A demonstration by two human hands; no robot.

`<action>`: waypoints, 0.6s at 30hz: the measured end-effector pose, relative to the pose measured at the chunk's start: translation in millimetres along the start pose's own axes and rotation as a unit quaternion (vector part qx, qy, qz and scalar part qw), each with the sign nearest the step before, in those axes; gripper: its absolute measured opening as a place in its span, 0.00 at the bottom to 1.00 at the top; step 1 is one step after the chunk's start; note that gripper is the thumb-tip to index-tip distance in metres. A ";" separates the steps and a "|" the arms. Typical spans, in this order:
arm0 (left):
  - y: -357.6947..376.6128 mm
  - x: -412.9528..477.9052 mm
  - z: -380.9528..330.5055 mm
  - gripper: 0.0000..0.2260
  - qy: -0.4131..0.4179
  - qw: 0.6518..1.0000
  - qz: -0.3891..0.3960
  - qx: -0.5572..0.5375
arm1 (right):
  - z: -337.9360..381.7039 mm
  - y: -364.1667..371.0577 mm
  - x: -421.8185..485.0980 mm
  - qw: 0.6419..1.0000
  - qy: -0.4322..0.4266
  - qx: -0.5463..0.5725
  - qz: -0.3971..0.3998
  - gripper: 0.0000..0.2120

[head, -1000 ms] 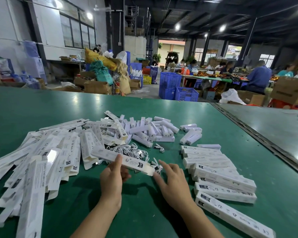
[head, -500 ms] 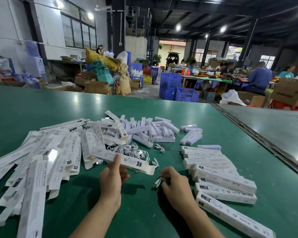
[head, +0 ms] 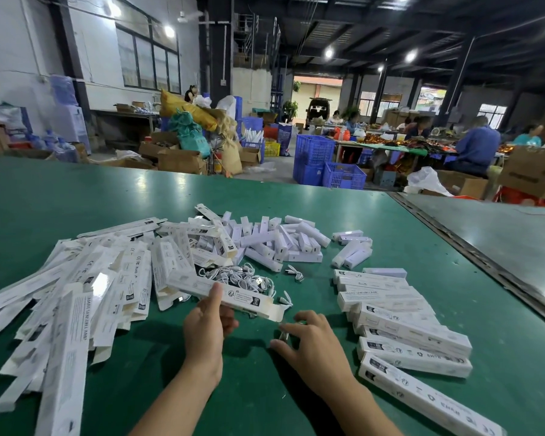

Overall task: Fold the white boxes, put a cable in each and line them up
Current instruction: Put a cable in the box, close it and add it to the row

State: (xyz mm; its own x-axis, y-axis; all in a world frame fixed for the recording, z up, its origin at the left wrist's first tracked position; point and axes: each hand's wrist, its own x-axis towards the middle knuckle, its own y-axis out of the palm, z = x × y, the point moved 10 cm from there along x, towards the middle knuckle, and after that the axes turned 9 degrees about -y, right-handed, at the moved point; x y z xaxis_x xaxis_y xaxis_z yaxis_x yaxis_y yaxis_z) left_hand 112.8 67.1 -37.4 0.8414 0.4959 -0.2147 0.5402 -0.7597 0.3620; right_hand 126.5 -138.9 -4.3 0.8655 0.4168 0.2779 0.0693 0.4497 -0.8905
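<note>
1. Spreading wide on every side of the box (head: 233,295), the table (head: 400,221) shows bare green nearer than the box, where both forearms work. Its seam (head: 453,247) runs well right of the box.
2. Flats (head: 76,294) lie fanned left of the box, likely so the next one can be drawn without reaching across.
3. The row (head: 406,328) of closed boxes lies right of the box, side by side and partly overlapping. I judge its near end is where the next one goes.
4. Lamps (head: 280,243) are heaped beyond the box, out of the working path.
5. Cables (head: 236,276) tangle just behind the box, a short reach away.
6. The box is held off the table on a slant. Its flap is open at the right end, probably for loading.
7. The left hand (head: 206,328) grasps the box near mid-length, thumb on top.
8. The right hand (head: 312,344) sits just right of the box's open end, with thumb and fingers curled in a pinch.
9. The cable (head: 284,334) is bunched in that pinch, near the box's mouth but not yet inside.
</note>
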 end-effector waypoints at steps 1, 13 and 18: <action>0.0 0.7 0.4 0.18 -0.001 1.000 -0.001 0.001 | -0.2 0.0 0.3 1.000 0.000 -0.003 0.002 0.20; -3.9 4.2 0.9 0.18 0.001 1.000 -0.017 0.003 | -10.6 -31.2 -9.4 0.984 0.050 0.129 -0.111 0.22; -2.5 -1.8 -7.3 0.18 0.033 0.998 -0.032 0.043 | 0.9 -38.1 -13.9 0.969 0.002 0.199 -0.148 0.21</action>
State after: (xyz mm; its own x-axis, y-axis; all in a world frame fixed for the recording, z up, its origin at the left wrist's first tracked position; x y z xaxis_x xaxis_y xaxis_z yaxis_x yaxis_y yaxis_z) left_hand 109.8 71.2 -31.3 0.8043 0.5682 -0.1741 0.5939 -0.7577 0.2706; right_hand 111.4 -161.2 26.2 0.8388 0.2211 0.4975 0.1181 0.8182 -0.5626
